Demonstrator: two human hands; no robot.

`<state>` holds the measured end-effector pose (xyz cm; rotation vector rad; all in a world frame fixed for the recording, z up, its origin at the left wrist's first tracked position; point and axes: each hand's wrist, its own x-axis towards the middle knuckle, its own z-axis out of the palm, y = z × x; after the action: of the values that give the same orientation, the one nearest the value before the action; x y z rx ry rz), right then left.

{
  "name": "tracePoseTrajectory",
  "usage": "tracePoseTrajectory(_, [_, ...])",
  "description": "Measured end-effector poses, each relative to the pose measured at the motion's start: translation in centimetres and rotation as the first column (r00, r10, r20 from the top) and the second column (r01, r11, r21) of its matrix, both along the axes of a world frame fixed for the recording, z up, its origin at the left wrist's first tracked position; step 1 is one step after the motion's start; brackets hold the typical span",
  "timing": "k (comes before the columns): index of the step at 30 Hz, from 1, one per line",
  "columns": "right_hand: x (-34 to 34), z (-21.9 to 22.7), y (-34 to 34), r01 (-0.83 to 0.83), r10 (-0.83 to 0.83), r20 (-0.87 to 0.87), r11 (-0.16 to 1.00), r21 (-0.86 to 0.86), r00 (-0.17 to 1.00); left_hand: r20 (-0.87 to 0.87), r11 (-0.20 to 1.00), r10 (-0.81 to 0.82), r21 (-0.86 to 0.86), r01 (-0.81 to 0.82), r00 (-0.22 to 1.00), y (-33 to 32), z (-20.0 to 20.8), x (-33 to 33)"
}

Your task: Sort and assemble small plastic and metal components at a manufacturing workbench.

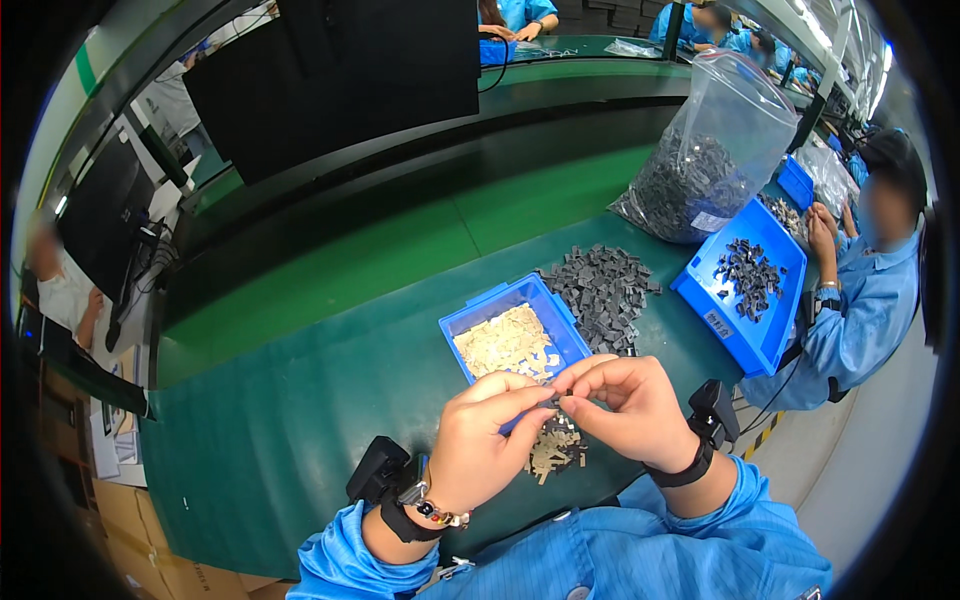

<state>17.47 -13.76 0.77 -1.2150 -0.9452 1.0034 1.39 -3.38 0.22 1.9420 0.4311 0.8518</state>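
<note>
My left hand point(484, 432) and my right hand point(632, 408) meet above the near side of the table, fingertips pinched close together. Between them is a small dark grey plastic piece point(549, 402), mostly covered by my fingers. Just beyond my hands stands a blue plastic bin point(481, 306) holding many thin cream-coloured pieces point(508, 340). Below my fingertips lies a small heap of beige pieces point(553, 452) with some dark ones among them. A larger pile of dark grey pieces point(604, 290) spreads beside the bin, to its right.
On the right, a blue tray point(697, 277) holds dark parts, and a clear bag point(690, 170) full of dark pieces stands behind it. A co-worker in blue point(862, 290) sits at the right. The green table point(300, 430) extends left; a dark panel point(340, 80) hangs beyond.
</note>
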Motion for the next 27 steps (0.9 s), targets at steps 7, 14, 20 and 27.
tracePoseTrajectory(7, [-0.1, 0.3, 0.2, -0.005, 0.006, 0.009, 1.000, -0.028, 1.000, 0.000, 1.000, -0.002, -0.016, 0.002, 1.000, 0.0, 0.0, 0.0])
tracePoseTrajectory(14, [0.4, 0.8, 0.0, -0.037, 0.026, -0.089, 0.992, -0.124, 0.996, 0.043, 0.999, -0.034, 0.002, 0.034, 0.998, 0.1, -0.3, 0.1])
tracePoseTrajectory(20, [0.8, 0.7, 0.0, -0.049, 0.013, -0.190, 0.981, -0.188, 0.982, 0.041, 0.972, -0.074, -0.219, 0.081, 0.996, 0.0, -0.6, -0.3])
tracePoseTrajectory(27, [0.9, -0.6, 0.1, -0.197, 0.179, -0.557, 0.980, 0.028, 0.811, 0.167, 0.618, -0.217, -0.740, 0.268, 0.962, 0.1, 0.2, -1.0])
